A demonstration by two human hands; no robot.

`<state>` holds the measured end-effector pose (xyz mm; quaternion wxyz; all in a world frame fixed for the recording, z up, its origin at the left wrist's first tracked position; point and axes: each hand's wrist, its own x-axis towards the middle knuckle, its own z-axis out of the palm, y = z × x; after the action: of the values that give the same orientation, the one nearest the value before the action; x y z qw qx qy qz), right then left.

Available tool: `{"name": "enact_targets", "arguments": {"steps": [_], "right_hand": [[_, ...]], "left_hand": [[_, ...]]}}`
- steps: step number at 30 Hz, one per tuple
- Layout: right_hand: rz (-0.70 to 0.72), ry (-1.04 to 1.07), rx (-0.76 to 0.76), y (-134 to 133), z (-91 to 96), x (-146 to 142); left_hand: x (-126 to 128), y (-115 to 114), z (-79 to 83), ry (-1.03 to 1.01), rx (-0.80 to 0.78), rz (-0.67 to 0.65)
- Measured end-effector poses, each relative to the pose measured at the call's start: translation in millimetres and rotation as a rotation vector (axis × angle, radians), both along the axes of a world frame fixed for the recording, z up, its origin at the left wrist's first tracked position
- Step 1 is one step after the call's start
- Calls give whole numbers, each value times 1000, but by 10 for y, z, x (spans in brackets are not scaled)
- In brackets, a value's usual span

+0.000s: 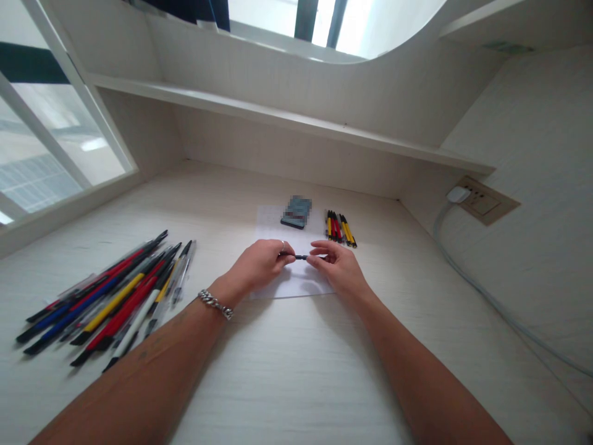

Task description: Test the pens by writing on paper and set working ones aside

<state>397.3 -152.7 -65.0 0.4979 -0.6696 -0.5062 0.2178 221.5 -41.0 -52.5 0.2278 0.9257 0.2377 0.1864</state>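
Both hands meet over a white sheet of paper (291, 289) on the desk, holding one thin black pen (301, 257) level between them. My left hand (262, 262) pinches its left end between thumb and fingers. At the other end, the thumb and index finger of my right hand (340, 266) close on it, with the other fingers loosely curled. Only a short dark stretch of the pen shows between the fingertips; the rest is hidden. Whether it is in one piece or two, I cannot tell.
A loose heap of pens (120, 290) in several colours lies at the left. Beyond my right hand is a neat row of yellow, red and black pens (338, 228). A phone (296, 212) rests on the paper's far part. A cable (482, 293) hangs from the right wall's socket (491, 201).
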Motion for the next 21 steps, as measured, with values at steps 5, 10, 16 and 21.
{"name": "enact_targets", "arguments": {"steps": [5,10,16,21], "right_hand": [[8,-75,-127,-34,52,-17],[14,-62,7,-31,-12,-19],[1,-25,17,-12,-13,8],[-14,-88,-133,-26,50,-13]], "left_hand": [[-2,-6,-16,-26,-13,45],[-6,-6,2,-17,-3,-9],[-10,-3,4,6,-19,-6],[-1,0,-16,-12,-27,16]]}}
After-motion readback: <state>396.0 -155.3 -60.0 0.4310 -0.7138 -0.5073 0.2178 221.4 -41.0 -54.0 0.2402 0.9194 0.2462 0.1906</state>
